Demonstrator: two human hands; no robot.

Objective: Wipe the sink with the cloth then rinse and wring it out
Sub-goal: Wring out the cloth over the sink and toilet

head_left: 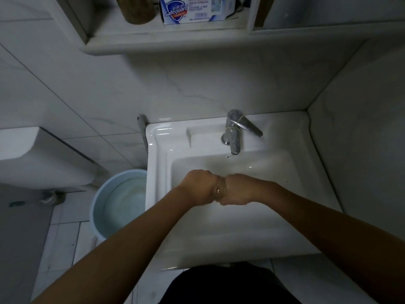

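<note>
Wringing, by the look of it: left hand and right hand both fisted tight, knuckle to knuckle, clamping a small yellowish cloth between them over the middle of the sink. Showing only a thin strip of cloth in the gap between the fists; hiding the rest inside the grips. Holding it above the basin, nearer than the faucet and slightly left of its spout.

Judging progress: wiping and rinsing probably finished, since the cloth is bunched and being squeezed rather than spread on the porcelain. Seeing no clear stream under the spout, though the dim light makes that hard to confirm. Glinting wet along the sink's left rim and far ledge, fitting a wiped surface, but not proving it.

Remaining, likely: finishing the twist, perhaps shaking out and setting the cloth down.

Standing well apart from the work: a pale blue bucket on the floor left of the sink, and a soap box on the far shelf above.
</note>
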